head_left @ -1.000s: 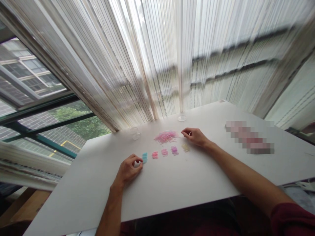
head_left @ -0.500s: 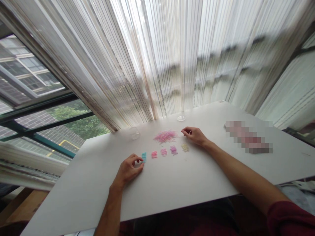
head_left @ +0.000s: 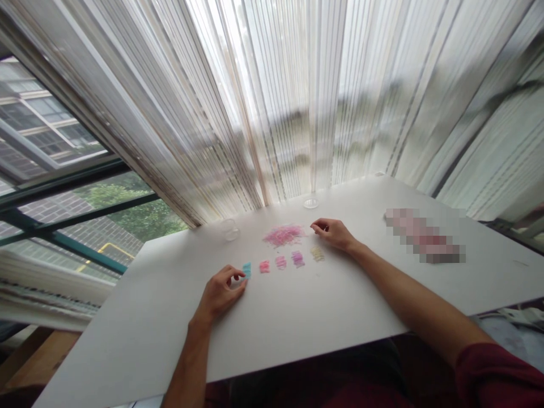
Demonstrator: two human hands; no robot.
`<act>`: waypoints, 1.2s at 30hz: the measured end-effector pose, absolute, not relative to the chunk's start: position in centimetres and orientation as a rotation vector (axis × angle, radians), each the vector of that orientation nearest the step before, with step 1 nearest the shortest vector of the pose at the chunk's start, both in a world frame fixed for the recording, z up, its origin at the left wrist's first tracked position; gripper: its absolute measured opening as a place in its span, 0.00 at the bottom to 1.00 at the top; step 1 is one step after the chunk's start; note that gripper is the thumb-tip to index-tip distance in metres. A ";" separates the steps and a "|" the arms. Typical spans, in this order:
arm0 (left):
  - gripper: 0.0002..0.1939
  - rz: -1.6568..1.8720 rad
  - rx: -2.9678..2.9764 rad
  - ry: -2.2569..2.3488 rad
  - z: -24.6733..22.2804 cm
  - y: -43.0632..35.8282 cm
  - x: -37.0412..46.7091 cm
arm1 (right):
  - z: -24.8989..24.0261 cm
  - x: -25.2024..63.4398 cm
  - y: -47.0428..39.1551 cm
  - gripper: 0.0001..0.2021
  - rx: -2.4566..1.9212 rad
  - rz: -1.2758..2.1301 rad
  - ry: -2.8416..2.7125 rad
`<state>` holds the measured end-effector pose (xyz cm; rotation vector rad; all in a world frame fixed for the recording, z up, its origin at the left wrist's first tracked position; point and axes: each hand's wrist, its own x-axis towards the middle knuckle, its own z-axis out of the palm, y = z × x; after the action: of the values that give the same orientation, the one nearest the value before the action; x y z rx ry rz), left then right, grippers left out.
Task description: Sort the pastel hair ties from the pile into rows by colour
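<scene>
My left hand (head_left: 223,289) rests on the white table at the left end of a row of small coloured piles. Its thumb and forefinger are slightly apart, with the forefinger tip at the edge of the blue pile (head_left: 247,268). Rightward from there lie a coral-red pile (head_left: 264,266), a pink pile (head_left: 281,262), a purple pile (head_left: 298,259) and a yellow pile (head_left: 317,254), all of short thin pieces. Behind them is a loose heap of pink strands (head_left: 284,234). My right hand (head_left: 335,233) is beside the heap's right end, fingertips pinched; anything between them is too small to make out.
Two clear shallow dishes stand at the back of the table (head_left: 255,334): a left dish (head_left: 230,231) and a right dish (head_left: 311,203). A blurred-out pinkish object (head_left: 425,238) lies on the right. Sheer striped curtains (head_left: 289,102) hang along the far edge.
The view has shifted slightly, so everything sits a little further left. Both hands keep nearly the same pose and place relative to the piles.
</scene>
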<state>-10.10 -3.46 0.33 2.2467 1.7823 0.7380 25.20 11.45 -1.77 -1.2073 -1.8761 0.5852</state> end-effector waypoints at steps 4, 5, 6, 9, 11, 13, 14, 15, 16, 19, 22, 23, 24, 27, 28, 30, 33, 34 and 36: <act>0.08 0.731 2.263 1.770 0.1 -3.4 -10.2 | -1.7 25.2 11.4 0.12 -1.209 0.601 -1.876; 0.08 0.727 2.262 1.767 0.1 -3.4 -10.2 | -1.7 25.2 11.4 0.12 -1.212 0.603 -1.875; 0.08 0.723 2.260 1.764 0.1 -3.4 -10.2 | -1.7 25.2 11.4 0.12 -1.214 0.604 -1.875; 0.08 0.730 2.252 1.756 0.2 -3.4 -10.2 | -1.8 25.2 11.5 0.12 -1.208 0.596 -1.888; 0.08 0.749 2.252 1.750 0.2 -3.3 -10.2 | -1.9 25.2 11.5 0.12 -1.201 0.586 -1.896; 0.07 0.789 2.244 1.736 0.1 -3.3 -10.2 | -2.0 25.2 11.6 0.12 -1.197 0.583 -1.901; 0.07 0.815 2.233 1.728 0.1 -3.3 -10.2 | -2.0 25.2 11.6 0.12 -1.197 0.584 -1.903; 0.07 0.847 2.216 1.721 0.2 -3.3 -10.2 | -2.0 25.2 11.6 0.12 -1.196 0.585 -1.903; 0.08 0.885 2.195 1.718 0.2 -3.3 -10.1 | -2.0 25.2 11.6 0.12 -1.195 0.585 -1.902; 0.11 0.995 2.150 1.737 1.0 -3.1 -9.9 | -2.0 25.1 11.5 0.12 -1.191 0.585 -1.890; 0.13 0.976 2.198 1.721 2.7 -1.9 -9.2 | -1.9 25.1 11.5 0.12 -1.193 0.593 -1.874; 0.14 0.921 2.236 1.690 3.4 -1.2 -8.9 | -1.9 25.1 11.6 0.12 -1.194 0.596 -1.866; 0.14 0.847 2.281 1.647 4.1 -0.3 -8.4 | -1.9 25.1 11.6 0.11 -1.193 0.598 -1.860; 0.15 0.691 2.384 1.560 5.5 3.3 -6.6 | -2.0 25.0 11.6 0.11 -1.180 0.593 -1.853; 0.15 0.650 2.397 1.548 5.7 4.6 -6.0 | -2.0 25.0 11.7 0.11 -1.175 0.587 -1.854; 0.17 0.540 2.388 1.540 5.8 7.2 -4.6 | -2.0 25.0 11.7 0.10 -1.165 0.578 -1.854; 0.21 0.344 2.406 1.520 5.3 10.1 -2.9 | -2.1 25.0 11.7 0.10 -1.160 0.577 -1.853; 0.23 0.272 2.420 1.510 5.1 10.8 -2.5 | -2.1 25.0 11.8 0.10 -1.159 0.575 -1.856; 0.25 0.165 2.450 1.498 4.7 11.6 -1.9 | -2.2 24.9 11.8 0.10 -1.159 0.570 -1.867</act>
<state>-1.85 11.63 4.75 2.4496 1.4979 0.1653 24.92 11.84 -2.21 -1.1594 -1.8669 0.5702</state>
